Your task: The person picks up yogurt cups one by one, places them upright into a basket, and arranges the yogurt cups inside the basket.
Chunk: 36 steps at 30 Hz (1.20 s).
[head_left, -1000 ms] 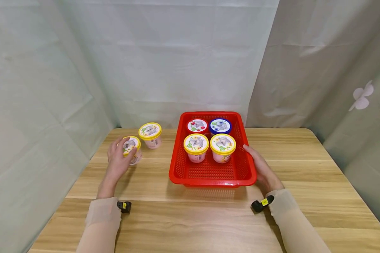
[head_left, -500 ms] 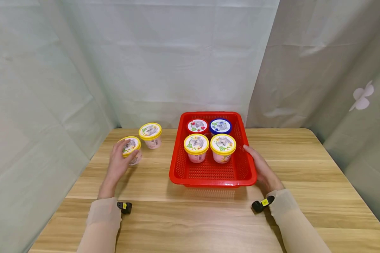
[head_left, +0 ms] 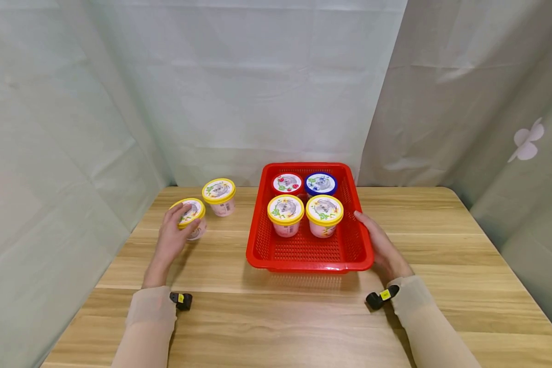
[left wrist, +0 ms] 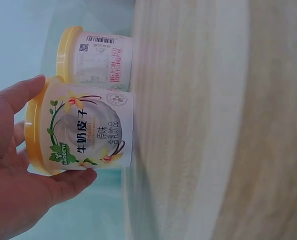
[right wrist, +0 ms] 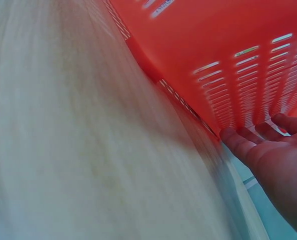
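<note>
My left hand (head_left: 171,240) grips a pink cup with a yellow lid (head_left: 199,228) that stands upright on the table. Thumb and fingers lie on opposite sides of this cup (left wrist: 96,130) in the left wrist view. Just behind it stands a second yellow-lidded cup (head_left: 223,207), untouched. The red basket (head_left: 308,266) holds two yellow-lidded cups (head_left: 285,228) (head_left: 322,229) in front, with a red-lidded cup (head_left: 287,183) and a blue-lidded cup (head_left: 320,183) behind. Against the basket's right side rests my right hand (head_left: 384,250); in the right wrist view its extended fingers (right wrist: 238,142) touch the perforated outer wall.
A wooden table (head_left: 276,327) lies under everything. Pale hanging cloth (head_left: 257,92) encloses its back and sides. The basket stands near the middle of the table, toward the back, to the right of the two loose cups.
The fingers of my left hand have shifted slightly on the cup's lid. The right hand, the basket and the cups have not visibly moved.
</note>
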{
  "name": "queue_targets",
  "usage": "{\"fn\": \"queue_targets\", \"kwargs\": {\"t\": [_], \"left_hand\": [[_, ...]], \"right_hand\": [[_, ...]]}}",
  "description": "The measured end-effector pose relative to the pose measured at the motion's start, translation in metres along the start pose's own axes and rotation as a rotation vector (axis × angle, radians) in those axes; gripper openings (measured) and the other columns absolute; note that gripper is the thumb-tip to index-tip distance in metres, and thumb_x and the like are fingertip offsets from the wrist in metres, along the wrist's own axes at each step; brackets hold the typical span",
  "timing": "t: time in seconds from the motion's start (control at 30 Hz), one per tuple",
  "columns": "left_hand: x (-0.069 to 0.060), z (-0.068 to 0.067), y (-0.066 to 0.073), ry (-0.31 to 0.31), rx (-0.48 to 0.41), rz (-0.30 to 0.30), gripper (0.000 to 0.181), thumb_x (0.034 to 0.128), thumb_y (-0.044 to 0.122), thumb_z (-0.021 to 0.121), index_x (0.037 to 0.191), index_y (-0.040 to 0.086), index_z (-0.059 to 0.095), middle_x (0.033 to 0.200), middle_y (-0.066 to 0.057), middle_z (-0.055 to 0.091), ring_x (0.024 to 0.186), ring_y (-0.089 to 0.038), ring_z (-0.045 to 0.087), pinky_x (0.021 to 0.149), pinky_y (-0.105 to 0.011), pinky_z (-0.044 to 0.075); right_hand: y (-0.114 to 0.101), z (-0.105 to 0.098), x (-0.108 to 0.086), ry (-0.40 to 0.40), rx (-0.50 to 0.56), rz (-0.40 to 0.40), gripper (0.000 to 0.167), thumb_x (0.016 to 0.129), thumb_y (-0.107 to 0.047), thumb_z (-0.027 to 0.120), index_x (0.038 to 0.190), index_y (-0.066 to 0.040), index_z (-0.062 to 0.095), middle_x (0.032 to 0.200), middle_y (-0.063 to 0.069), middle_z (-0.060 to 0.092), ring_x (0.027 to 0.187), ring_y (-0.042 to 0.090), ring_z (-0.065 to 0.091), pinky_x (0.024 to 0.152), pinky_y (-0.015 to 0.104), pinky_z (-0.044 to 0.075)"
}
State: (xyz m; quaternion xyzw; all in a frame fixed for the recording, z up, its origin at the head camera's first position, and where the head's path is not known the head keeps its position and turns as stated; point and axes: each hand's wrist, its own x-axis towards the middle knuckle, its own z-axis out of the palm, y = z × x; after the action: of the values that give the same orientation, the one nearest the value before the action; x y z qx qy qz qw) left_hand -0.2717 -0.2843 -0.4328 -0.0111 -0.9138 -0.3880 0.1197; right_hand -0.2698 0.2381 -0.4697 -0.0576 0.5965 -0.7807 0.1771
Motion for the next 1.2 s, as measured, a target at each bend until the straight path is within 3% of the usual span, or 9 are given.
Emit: {"fn": "queue_targets", "kwargs": {"t": [0.5,0.97,1.2], "left_hand": [[0.0016,-0.0004,0.0024,-0.004,0.031,0.005,0.059,0.1046,0.021,0.065,0.153,-0.005,0.044,0.163,-0.030,0.028,0.149,-0.054,0.024,0.119,-0.068,0.022],[0.0005,0.0009,0.0049,0.016,0.032,-0.016,0.059,0.1054,0.024,0.064,0.153,-0.005,0.044,0.162,-0.029,0.028,0.149,-0.053,0.025,0.120,-0.067,0.021],[0.0005,-0.0001,0.0044,0.046,0.031,0.006,0.058,0.1046,0.023,0.065,0.151,-0.005,0.046,0.162,-0.030,0.029,0.149,-0.053,0.027,0.120,-0.066,0.022]], "right_hand": [[-0.0004,-0.0003,0.0001,0.016,-0.030,0.010,0.069,0.108,-0.055,0.041,0.161,-0.013,0.027,0.140,0.007,0.055,0.125,0.029,0.059,0.096,0.044,0.058],[-0.0019,0.0011,0.0006,0.024,-0.060,0.013,0.070,0.107,-0.056,0.044,0.161,-0.015,0.027,0.145,0.009,0.052,0.130,0.033,0.055,0.097,0.046,0.057],[-0.0017,0.0010,-0.0001,0.014,-0.051,0.005,0.067,0.107,-0.055,0.043,0.159,-0.015,0.029,0.143,0.009,0.053,0.129,0.034,0.056,0.097,0.047,0.057]]}}
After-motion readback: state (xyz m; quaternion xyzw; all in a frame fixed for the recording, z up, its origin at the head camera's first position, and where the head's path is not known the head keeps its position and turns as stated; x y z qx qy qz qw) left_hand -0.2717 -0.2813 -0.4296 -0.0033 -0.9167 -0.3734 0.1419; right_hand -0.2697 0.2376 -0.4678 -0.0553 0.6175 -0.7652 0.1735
